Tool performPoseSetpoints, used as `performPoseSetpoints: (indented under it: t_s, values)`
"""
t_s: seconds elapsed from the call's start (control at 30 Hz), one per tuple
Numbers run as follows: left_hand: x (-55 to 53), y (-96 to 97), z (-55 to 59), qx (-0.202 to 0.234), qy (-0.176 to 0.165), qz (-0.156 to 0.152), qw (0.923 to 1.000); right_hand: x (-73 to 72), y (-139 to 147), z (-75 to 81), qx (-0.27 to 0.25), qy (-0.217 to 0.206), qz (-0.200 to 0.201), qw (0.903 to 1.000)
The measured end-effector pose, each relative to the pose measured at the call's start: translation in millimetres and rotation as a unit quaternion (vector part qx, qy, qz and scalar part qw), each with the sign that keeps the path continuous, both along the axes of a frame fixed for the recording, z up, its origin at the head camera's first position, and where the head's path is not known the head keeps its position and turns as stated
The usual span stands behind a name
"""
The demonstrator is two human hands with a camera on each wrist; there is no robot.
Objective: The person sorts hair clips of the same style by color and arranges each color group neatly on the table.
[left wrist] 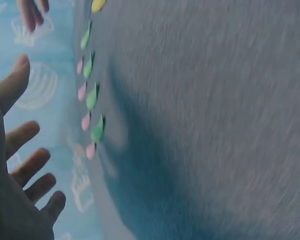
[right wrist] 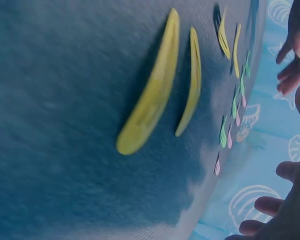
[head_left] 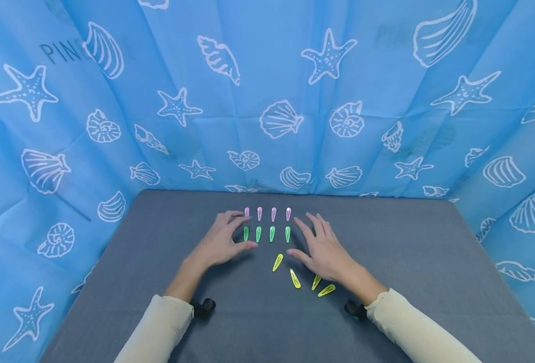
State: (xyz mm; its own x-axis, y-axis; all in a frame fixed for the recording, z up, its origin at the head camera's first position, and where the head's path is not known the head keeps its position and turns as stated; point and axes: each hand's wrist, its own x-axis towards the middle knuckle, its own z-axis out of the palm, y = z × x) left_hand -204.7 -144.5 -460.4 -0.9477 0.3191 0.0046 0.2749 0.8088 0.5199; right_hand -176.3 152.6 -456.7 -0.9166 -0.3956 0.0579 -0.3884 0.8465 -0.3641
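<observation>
Several pink hair clips (head_left: 274, 214) form a row across the table, and several green hair clips (head_left: 272, 234) form a second row just nearer. Below them several yellow hair clips (head_left: 295, 279) lie at mixed angles. My left hand (head_left: 224, 239) hovers at the left end of the rows, fingers and thumb spread, holding nothing. At the right end my right hand (head_left: 323, 249) is likewise spread and holds nothing; its wrist passes close above the yellow clips. In the right wrist view two yellow clips (right wrist: 152, 95) lie large in the foreground.
A grey cloth-covered table (head_left: 412, 252) carries everything. Behind it and at both sides hangs a blue curtain (head_left: 249, 91) with white shell and starfish prints. Black wrist devices (head_left: 203, 307) sit at the sleeve cuffs.
</observation>
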Motion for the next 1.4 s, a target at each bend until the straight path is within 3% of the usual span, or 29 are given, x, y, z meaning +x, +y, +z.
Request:
performPoseSetpoints:
  t_s: [0.2,0.4,0.57,0.9,1.2,1.4]
  values:
    - [18.2,17.0,0.2,-0.014,0.01,-0.029,0.9994,13.3,2,-7.2,0.02,0.0,0.027,0.9994]
    - [33.8,32.1,-5.3,-0.029,0.011,-0.054,0.9981,26.3,2,-12.1,0.024,-0.035,0.03,0.9987]
    - [40.9,41.5,-11.7,-0.016,-0.009,-0.069,0.9975,34.0,3,-14.9,0.003,-0.074,0.036,0.9966]
    - [31.7,47.0,-22.6,-0.003,-0.065,-0.082,0.9945,34.9,11,-18.5,-0.048,-0.123,0.07,0.9888]
    - [16.9,55.4,-26.3,-0.022,-0.071,-0.12,0.99,35.2,17,-13.8,-0.054,-0.114,0.098,0.9871]
    - [13.5,57.1,-22.8,-0.032,-0.082,-0.125,0.9883,35.5,15,-14.5,-0.039,-0.102,0.1,0.989]
